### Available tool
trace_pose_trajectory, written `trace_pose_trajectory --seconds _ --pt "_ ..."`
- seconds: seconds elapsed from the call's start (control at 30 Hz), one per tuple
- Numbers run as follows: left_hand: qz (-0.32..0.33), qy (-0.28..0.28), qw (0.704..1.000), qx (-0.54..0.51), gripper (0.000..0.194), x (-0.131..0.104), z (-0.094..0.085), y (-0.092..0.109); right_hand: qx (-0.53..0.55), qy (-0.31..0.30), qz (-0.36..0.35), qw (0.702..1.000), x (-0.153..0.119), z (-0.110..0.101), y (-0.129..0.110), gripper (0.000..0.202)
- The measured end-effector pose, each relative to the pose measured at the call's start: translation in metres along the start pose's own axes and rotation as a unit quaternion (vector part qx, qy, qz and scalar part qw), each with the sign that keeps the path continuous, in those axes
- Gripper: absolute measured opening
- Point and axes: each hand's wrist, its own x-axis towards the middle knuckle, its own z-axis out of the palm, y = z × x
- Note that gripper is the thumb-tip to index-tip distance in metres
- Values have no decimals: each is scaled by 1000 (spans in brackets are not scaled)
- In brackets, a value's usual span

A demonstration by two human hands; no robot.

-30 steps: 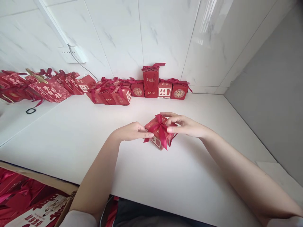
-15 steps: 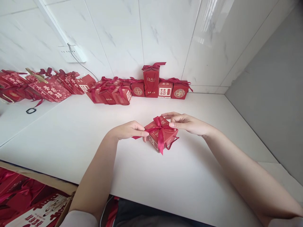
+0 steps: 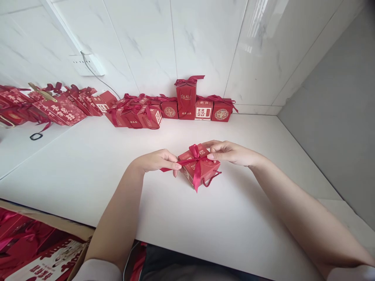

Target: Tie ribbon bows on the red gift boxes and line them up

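Note:
A red gift box with light printed characters stands on the white table in front of me. Across its top a red ribbon is tied in a bow, one tail hanging down the near side. My left hand pinches the ribbon's left end between thumb and fingers, just off the box's left edge. At the far right corner, my right hand pinches the ribbon near the knot with its thumb; some of its fingers are hidden behind the box. A twisted red cord handle sticks out at the box's near right side.
Several red boxes with ribbons line the tiled wall, one tall box among them. Further left are red patterned bags and a small black loop. A cardboard carton of red packaging sits at lower left.
My left hand has drawn the ribbon end slightly to the left, away from the box. The right hand stays at the bow, almost unmoved.

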Motion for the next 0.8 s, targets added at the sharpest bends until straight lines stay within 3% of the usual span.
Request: trace_pose_trajectory --seconds 0.2,0.33,0.4,0.43,0.5,0.57,0.63,0.7,0.8 --pt "-10 -14 1000 7 36 -4 0 1 17 -5 -8 1000 1 4 -2 39" --pt "-35 -106 994 -4 29 -17 -7 -2 39 -12 -15 999 1 8 -5 42" --pt "-45 -111 993 -2 33 -22 -12 -4 48 1 -4 999 1 8 -6 44" --pt "-48 -78 996 1 39 -23 -13 -5 52 11 1 999 0 8 -6 45" --pt "-45 61 997 11 48 -21 -12 -4 53 19 14 998 0 8 -6 46" --pt "-33 225 974 22 46 -12 -5 2 47 6 19 999 -1 9 -9 46" --pt "3 321 947 24 40 -2 8 11 44 -23 14 999 -1 10 -13 46" --pt "47 324 945 15 36 7 22 20 41 -45 2 998 -2 11 -17 44" --pt "78 260 963 3 30 15 35 27 28 -55 -7 998 -2 11 -19 45"
